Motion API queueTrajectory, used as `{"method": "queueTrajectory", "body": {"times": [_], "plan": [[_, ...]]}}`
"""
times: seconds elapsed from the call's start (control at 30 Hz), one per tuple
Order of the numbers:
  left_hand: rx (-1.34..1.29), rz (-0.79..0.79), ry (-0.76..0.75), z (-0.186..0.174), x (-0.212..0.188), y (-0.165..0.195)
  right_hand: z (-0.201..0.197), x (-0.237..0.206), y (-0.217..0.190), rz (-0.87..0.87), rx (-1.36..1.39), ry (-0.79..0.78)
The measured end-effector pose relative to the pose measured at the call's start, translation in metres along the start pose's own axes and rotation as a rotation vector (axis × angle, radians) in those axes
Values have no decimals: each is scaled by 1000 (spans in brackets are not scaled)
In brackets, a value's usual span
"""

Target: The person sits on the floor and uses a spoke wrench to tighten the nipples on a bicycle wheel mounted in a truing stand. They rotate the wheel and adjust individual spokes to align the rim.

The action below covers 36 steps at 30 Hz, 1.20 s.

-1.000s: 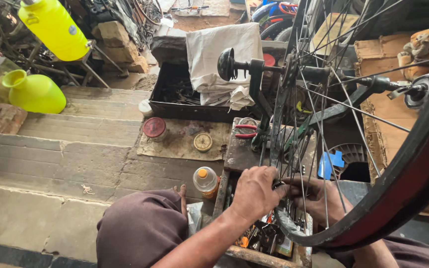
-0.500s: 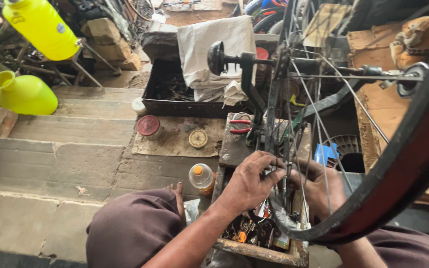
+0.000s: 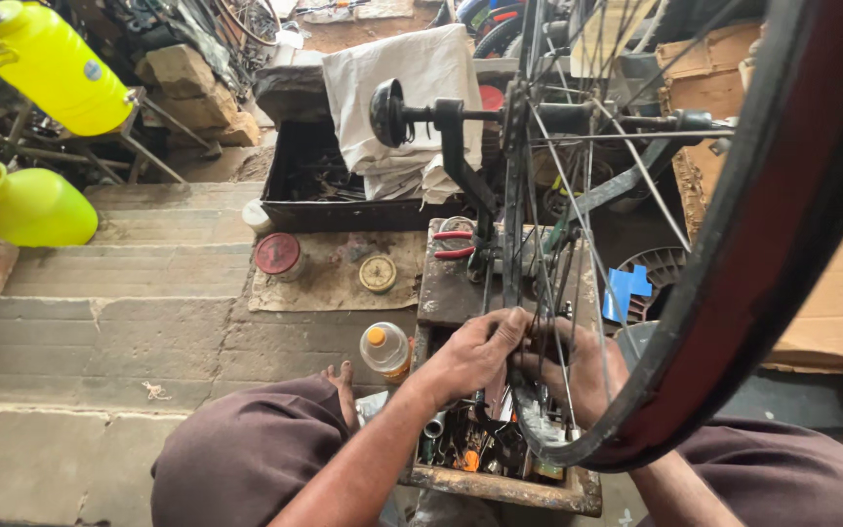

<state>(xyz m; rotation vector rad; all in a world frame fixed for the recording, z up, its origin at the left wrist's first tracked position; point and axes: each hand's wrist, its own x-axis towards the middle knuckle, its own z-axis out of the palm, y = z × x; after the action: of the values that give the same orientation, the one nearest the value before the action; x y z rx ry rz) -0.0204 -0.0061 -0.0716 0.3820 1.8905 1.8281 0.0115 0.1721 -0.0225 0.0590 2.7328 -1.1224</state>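
Cluttered workshop floor (image 3: 100, 322); left hand (image 3: 475, 356) pinched shut on wheel rim (image 3: 514, 293), right hand (image 3: 578, 366) closed among spokes (image 3: 578, 244): could trap fingers if spun.

The right hand (image 3: 578, 376) is largely hidden behind the spokes (image 3: 578, 244) and tyre (image 3: 734, 293) of the bicycle wheel, whose upper arc is cut off by the picture's edge, and what the left hand (image 3: 475, 356) pinches cannot be made out.
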Motion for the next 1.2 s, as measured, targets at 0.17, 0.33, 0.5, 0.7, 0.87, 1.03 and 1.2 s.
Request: {"method": "queueTrajectory", "body": {"times": [0.17,0.33,0.5,0.7,0.87,1.03,1.2], "plan": [[88,9,124,3,-1,5,3,3,12,-39,333,65],[30,24,121,4,-4,12,-5,7,18,-25,212,-42],[52,-17,84,3,-6,12,-6,7,20,-47,277,-100],[33,50,62,0,-11,15,-10,6,26,-8,380,-171],[-10,-74,29,-5,-12,10,1,10,25,98,408,-150],[-160,53,-42,-5,-6,-2,-1,4,18,76,366,-124],[20,6,-93,-7,-6,8,-29,12,34,245,519,-181]]}}
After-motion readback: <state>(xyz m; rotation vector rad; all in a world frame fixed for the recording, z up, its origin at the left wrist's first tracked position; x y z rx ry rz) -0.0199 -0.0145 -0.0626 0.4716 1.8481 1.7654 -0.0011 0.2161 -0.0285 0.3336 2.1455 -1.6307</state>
